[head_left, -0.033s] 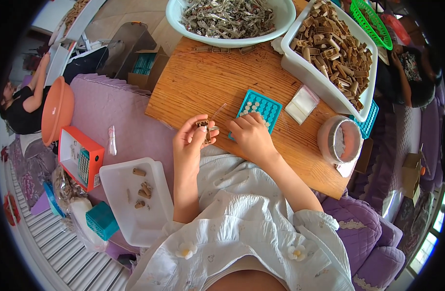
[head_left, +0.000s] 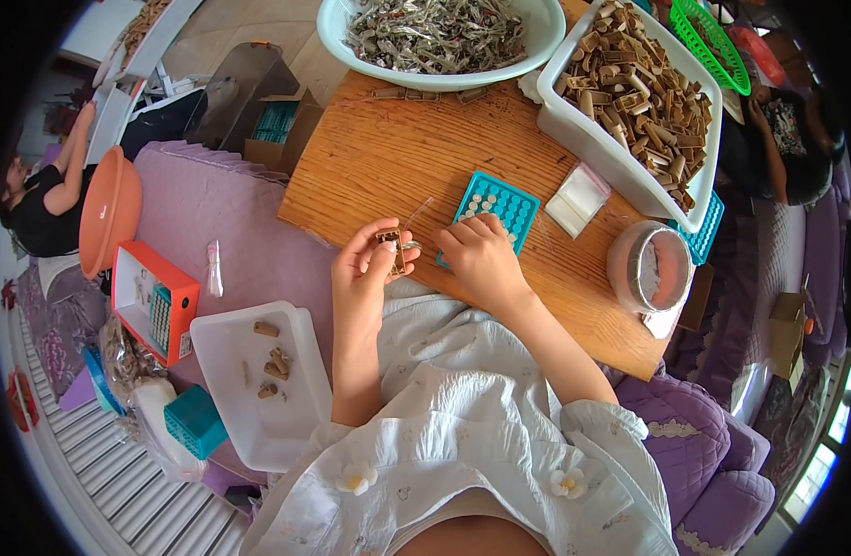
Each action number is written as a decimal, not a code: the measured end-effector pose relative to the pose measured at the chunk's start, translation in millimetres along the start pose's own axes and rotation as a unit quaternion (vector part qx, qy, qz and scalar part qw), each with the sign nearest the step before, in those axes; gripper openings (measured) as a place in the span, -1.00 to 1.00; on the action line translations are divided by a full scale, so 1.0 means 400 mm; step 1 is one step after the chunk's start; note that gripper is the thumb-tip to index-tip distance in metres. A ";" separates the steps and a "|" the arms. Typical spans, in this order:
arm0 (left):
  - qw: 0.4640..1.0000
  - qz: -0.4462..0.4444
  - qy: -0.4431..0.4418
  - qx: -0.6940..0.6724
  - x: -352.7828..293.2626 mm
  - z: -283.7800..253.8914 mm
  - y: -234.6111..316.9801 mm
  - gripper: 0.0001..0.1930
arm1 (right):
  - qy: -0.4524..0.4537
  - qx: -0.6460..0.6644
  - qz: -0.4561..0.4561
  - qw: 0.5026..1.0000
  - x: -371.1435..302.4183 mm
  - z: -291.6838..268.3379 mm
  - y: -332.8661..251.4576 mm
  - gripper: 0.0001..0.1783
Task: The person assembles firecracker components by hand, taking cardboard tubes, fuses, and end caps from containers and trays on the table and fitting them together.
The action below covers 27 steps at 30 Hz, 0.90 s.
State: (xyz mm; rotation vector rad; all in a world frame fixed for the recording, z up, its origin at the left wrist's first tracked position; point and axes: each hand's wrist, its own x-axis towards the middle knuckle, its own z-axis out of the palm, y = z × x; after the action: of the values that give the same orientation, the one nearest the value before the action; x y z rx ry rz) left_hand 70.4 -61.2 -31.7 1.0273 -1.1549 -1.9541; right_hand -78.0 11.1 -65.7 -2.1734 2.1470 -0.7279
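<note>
**Small brown piece pinched in the left hand, right hand beside it over the teal tray**

The left hand (head_left: 370, 264) is raised over the near edge of the wooden board (head_left: 398, 157), its fingers closed around a small brown block (head_left: 389, 246) that stands roughly upright between thumb and fingertips. A thin, pale pin-like part (head_left: 410, 245) sticks out of the block toward the right hand (head_left: 481, 255), ending just short of its fingertips; whether they touch it cannot be told. The right hand is curled, knuckles up, resting on the lower corner of the teal tray (head_left: 500, 199) with its rows of round holes. Whether it grips anything cannot be made out.

Beyond the hands, a white tub (head_left: 574, 120) holds many brown blocks like the one held, and a pale round bowl (head_left: 537, 42) holds a heap of grey metal bits. A small clear bag (head_left: 578, 196) lies just right of the teal tray, and a round container (head_left: 650, 267) stands near the board's right edge. On the purple cloth at the left, a white lid-like tray (head_left: 231, 408) carries a few loose brown blocks.

The picture given for comparison is taken at the same moment: both hands, the block and the tray sit in the same places, with no shift to report.
</note>
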 end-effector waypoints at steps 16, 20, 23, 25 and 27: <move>0.997 -0.031 -0.060 -0.036 -0.019 0.023 0.010 -0.71 | 0.171 0.276 0.132 0.937 0.023 -0.115 -0.060 -0.78; 0.993 -0.009 -0.106 -0.058 -0.026 0.051 0.004 -0.69 | 0.206 0.241 0.071 0.946 0.012 -0.138 -0.077 -0.77; 0.991 -0.004 -0.121 -0.054 -0.033 0.071 -0.004 -0.69 | 0.221 0.218 0.026 0.950 0.008 -0.133 -0.068 -0.76; 0.991 0.001 -0.126 -0.054 -0.034 0.078 -0.013 -0.69 | 0.227 0.208 -0.003 0.951 0.002 -0.131 -0.059 -0.75; 0.992 0.000 -0.124 -0.023 -0.033 0.078 -0.025 -0.72 | 0.179 0.167 -0.008 0.970 -0.007 -0.134 -0.052 -0.73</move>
State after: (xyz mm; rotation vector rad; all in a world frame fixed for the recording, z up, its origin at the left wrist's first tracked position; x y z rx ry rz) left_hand 48.6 -33.8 -27.1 0.7769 -1.2348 -2.1424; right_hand -75.3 32.0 -12.1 -2.0051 1.9538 -1.4619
